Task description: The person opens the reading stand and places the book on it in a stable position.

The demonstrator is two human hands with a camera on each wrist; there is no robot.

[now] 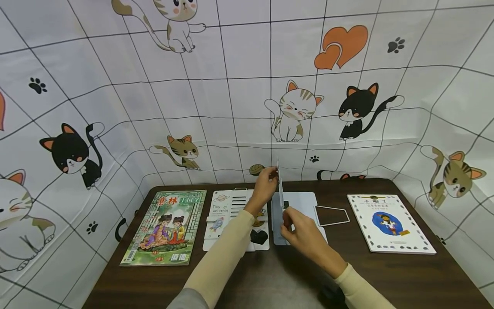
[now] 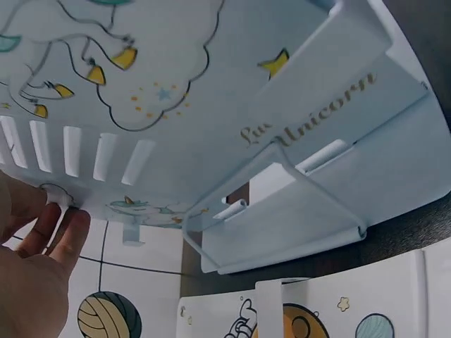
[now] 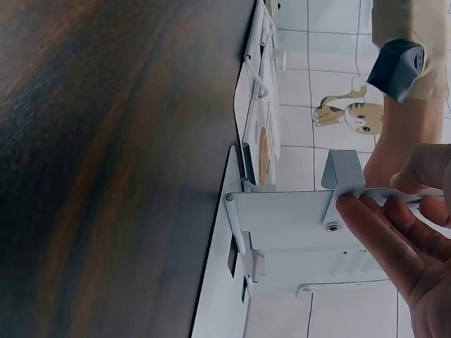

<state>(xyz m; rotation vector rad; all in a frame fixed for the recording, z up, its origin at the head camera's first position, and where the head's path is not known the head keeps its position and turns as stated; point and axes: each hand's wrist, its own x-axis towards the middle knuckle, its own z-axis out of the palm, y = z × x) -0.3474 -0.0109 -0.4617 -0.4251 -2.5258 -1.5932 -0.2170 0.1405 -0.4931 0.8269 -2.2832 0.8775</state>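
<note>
A pale blue book stand with a unicorn print stands at the table's middle; its panel is upright and seen edge-on in the head view. Its base plate lies flat, and a white wire frame sticks out on the right. My left hand pinches the panel's far edge; in the left wrist view its fingers are at a small cutout beside the slots. With thumb and fingers, my right hand grips the near edge, by a bent metal tab.
A white "Tiny universe" stand with a black heart lies flat just left. A green magazine lies far left, a white book on the right. Behind the dark table hangs a cat-print cloth.
</note>
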